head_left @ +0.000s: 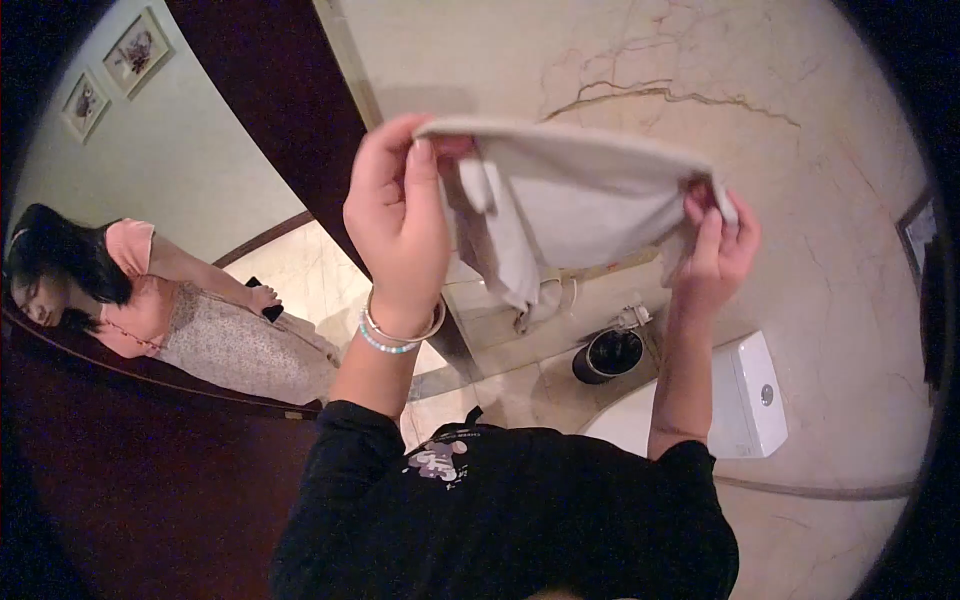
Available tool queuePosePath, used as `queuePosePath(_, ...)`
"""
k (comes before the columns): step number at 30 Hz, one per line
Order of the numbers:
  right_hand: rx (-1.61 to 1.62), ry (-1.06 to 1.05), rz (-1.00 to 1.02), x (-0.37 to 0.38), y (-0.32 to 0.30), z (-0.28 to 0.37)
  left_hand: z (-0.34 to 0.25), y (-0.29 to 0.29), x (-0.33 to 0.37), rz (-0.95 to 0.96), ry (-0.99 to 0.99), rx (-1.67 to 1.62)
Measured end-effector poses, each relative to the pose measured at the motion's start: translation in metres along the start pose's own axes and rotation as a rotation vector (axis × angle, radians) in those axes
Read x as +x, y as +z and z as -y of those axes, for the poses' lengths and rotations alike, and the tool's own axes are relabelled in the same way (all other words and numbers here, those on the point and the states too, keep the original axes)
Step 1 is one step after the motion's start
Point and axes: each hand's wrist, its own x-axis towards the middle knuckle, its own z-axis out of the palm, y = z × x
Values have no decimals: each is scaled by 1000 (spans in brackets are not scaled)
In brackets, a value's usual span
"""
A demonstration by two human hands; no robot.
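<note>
A light grey cloth (590, 200) is stretched between my two raised hands, its top edge pulled nearly straight. My left hand (400, 215) pinches the upper left corner between thumb and fingers; a bangle and a beaded bracelet (385, 338) circle that wrist. At the opposite end, my right hand (722, 240) is closed on the right edge, with some fingers hidden by the fabric. Below the left hand a loose, twisted end of the cloth hangs down. Slight blur softens the cloth and the right hand.
A white toilet (748, 400) stands at lower right, beside a black waste bin (612, 354). Veined marble wall (820, 200) rises behind the cloth. At left, past a dark wooden door frame (270, 80), stands a person (140, 270) holding a black phone (267, 299).
</note>
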Motion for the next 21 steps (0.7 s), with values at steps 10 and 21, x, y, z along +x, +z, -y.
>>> queuePosePath(10,-764,-551,510,19,71,-63,48,16,21,73,868,1502)
queuePosePath(21,-695,-522,669,-23,34,-122,92,5,-42,131,704,1579)
